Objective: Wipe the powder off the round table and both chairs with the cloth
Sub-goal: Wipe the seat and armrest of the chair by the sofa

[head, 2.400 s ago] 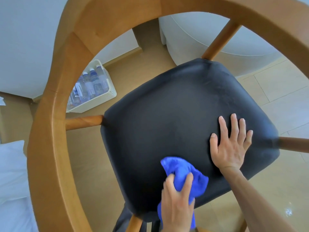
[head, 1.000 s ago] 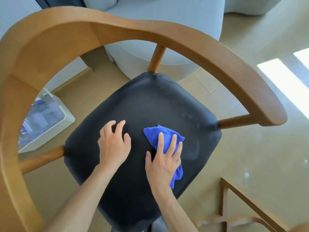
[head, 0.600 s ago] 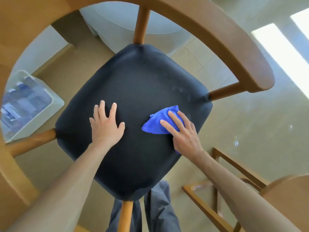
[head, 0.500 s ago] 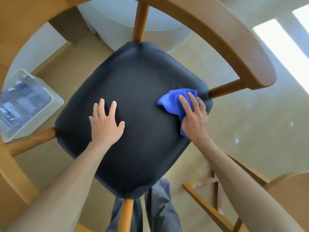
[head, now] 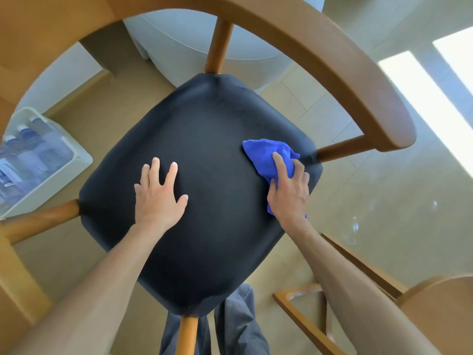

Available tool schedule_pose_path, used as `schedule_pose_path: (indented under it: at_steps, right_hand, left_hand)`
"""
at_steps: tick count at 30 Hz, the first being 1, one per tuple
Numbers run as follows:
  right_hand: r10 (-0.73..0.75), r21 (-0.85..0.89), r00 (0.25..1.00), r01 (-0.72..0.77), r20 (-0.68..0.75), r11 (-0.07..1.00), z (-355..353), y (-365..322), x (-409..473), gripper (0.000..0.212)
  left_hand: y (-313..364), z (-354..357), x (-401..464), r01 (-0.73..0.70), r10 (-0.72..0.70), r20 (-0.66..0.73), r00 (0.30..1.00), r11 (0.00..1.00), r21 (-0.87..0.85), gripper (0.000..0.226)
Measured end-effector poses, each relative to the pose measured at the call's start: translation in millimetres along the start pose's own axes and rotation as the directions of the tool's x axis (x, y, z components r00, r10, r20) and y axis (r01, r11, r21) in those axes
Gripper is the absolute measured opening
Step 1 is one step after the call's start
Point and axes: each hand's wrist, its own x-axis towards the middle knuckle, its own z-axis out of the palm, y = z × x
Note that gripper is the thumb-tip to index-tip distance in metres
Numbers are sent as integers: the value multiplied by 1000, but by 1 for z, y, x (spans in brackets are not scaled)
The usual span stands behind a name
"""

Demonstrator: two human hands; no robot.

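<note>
Looking straight down at a wooden chair with a dark navy padded seat (head: 204,180) and a curved light-wood backrest and armrest (head: 332,62) wrapping around the top and right of the view.

The right hand (head: 289,190) is pressing a bright blue microfiber cloth (head: 266,155) onto the seat near its right corner, just beside the spot where the armrest's wooden support post (head: 340,147) is meeting the cushion. The fingers are lying over the cloth, slightly bent, with the cloth bunched up under the palm and a bit of it poking out below the wrist side.

The left hand (head: 158,196) is resting flat on the middle-left of the seat, fingers spread and straight, holding nothing. So the two hands are well apart, one on each half of the cushion.

Can't really make out any powder on the dark seat from here.

Off to the left on the tan floor (head: 384,213), a white plastic bin (head: 76,155) full of clear bottles is sitting near the wall. Bottom right, part of a second wooden chair frame (head: 302,319) is showing, and the person's grey trouser legs (head: 238,326) are peeking in below the seat.
</note>
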Motion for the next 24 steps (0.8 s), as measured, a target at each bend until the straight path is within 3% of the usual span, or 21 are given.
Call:
schedule_pose_path:
  at_steps: [2, 6, 9, 13, 16, 19, 21, 24]
  right_hand:
    - [-76, -42, 997, 76, -1, 996, -10, 22, 33, 59]
    - [246, 0, 969, -246, -25, 969, -19, 22, 110, 57]
    - [242, -59, 969, -245, -45, 968, -5, -7, 106, 61]
    - [54, -29, 994, -57, -93, 998, 13, -50, 45, 64]
    - [-188, 67, 982, 188, -9, 980, 32, -93, -37, 66]
    - [-412, 129, 901, 396, 136, 909, 41, -97, -101, 64]
    - [-537, 168, 831, 514, 146, 841, 41, -75, -94, 64]
    - [-705, 89, 691, 701, 158, 707, 32, -28, -50, 64]
  left_hand:
    - [-2, 2, 0, -9, 9, -5, 1000, 1000, 0, 75]
    - [-3, 8, 1, -18, 19, -30, 999, 1000, 11, 74]
    - [-4, 9, 1, -20, 20, -30, 999, 1000, -3, 74]
    - [-2, 5, 1, -20, 19, -29, 999, 1000, -24, 75]
    - [-3, 0, 0, -5, 5, -5, 1000, 998, -58, 78]
    - [-7, -4, -5, -16, 17, 9, 1000, 996, -89, 84]
    - [-9, -5, -6, -16, 17, 15, 1000, 996, -93, 84]
    - [-7, -4, -4, -3, 4, 2, 1000, 995, -100, 80]
